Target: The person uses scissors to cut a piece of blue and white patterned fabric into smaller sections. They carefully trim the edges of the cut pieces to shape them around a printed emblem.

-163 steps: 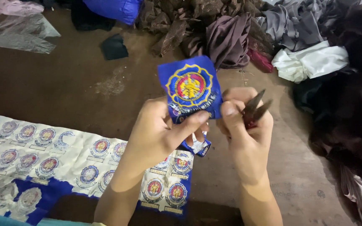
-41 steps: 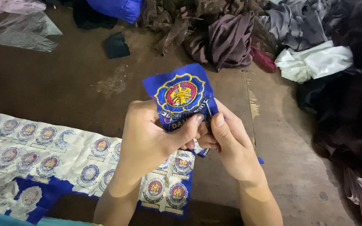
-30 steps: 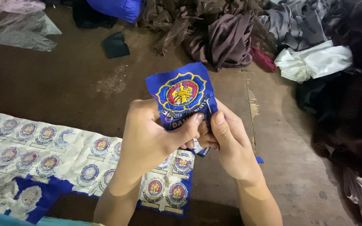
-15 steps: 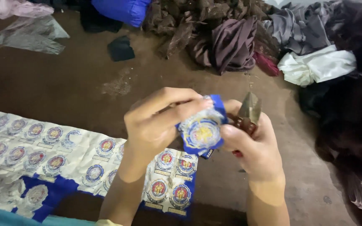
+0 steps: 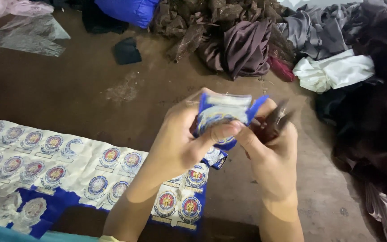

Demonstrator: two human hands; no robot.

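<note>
both hands meet at the centre of the frame, raised above the brown table. the left hand holds a blue embroidered patch, pinched narrow: thumb across the near face, fingers curled behind the left edge. the patch is folded or tilted, its pale backing turned up toward the camera along the top edge. its long axis runs roughly left to right across the frame.

the right hand is closed around a pair of small dark snips, blades pointing toward the upper right of the frame. the right forefinger also presses on the lower right edge of the patch. motion blur hides whether the blades are parted.

key relation: the patch lies directly left of the snips, touching or just beside them. the patch's right edge is the edge nearest the blades. the left hand carries the patch; the right hand is nearer to the cutting edge.

a white sheet of uncut patches lies flat at lower left, partly under the left forearm. heaped dark fabric and a folded white cloth occupy the upper right. a clear plastic bag lies at upper left.
</note>
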